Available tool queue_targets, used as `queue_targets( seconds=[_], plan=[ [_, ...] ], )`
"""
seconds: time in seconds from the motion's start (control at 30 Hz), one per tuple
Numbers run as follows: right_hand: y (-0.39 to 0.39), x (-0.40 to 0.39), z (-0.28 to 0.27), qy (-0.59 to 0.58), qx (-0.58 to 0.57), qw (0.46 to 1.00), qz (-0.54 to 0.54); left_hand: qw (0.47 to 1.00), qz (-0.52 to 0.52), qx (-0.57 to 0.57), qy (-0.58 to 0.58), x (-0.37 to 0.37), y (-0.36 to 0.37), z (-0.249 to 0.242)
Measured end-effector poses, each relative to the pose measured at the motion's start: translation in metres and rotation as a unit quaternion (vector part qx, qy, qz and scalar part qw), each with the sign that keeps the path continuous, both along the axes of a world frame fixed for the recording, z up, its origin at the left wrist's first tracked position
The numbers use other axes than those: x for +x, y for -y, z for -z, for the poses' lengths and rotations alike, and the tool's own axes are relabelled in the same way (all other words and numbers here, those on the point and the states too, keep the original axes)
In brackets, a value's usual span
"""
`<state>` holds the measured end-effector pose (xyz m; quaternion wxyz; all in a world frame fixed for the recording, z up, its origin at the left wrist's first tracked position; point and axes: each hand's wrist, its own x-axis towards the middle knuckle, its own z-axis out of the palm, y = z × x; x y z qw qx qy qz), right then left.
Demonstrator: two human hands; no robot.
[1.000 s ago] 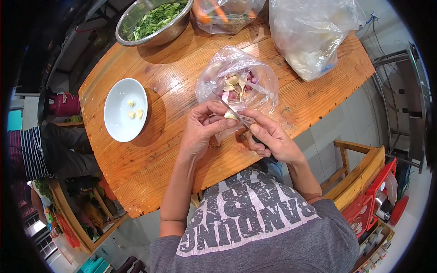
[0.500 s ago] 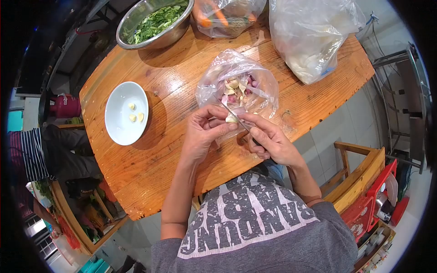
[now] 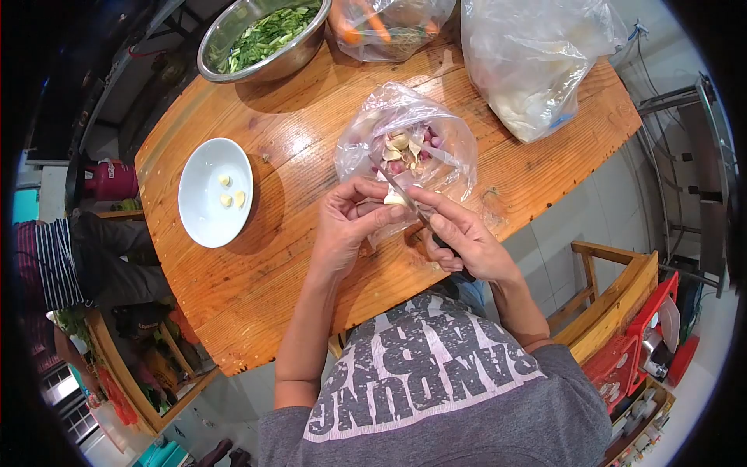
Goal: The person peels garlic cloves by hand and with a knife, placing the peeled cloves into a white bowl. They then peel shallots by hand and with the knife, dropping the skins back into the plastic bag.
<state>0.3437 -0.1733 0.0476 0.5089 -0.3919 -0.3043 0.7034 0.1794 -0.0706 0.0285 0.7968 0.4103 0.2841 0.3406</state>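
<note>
Garlic clove (image 3: 394, 199) apparently being peeled with knife (image 3: 401, 191).
Left hand (image 3: 342, 226) pinches the clove; right hand (image 3: 476, 247) grips the knife; the next stroke likely calls for steady pinching.

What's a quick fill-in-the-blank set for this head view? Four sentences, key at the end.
1. The person's right grip holds a ____.
2. The white bowl has ____ pale cloves in it.
3. The chopped leaves in the metal bowl are coloured ____.
4. Carrots show through a clear plastic ____.

Missing words: knife; three; green; bag.
</note>
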Motion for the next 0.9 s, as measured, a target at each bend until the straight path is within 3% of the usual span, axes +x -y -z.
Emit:
queue_targets(
  seconds=[0.33, 0.53, 0.73, 0.9],
  plan=[
    [-0.003, -0.005, 0.004, 0.091, 0.05, 0.994, 0.039, 1.0, -0.002, -0.013, -0.004, -0.002, 0.0, 0.001],
    [-0.002, 0.004, 0.006, -0.053, -0.039, 0.998, 0.016, 0.999, 0.001, -0.005, -0.043, 0.0, 0.0, -0.003],
    [-0.004, -0.001, -0.003, 0.049, 0.018, 0.999, 0.013, 1.0, -0.006, -0.029, -0.008, 0.0, -0.003, -0.001],
    [-0.006, 0.002, 0.005, 0.057, 0.028, 0.998, 0.015, 0.999, 0.004, -0.033, -0.009, -0.002, -0.001, -0.001]
  ],
)
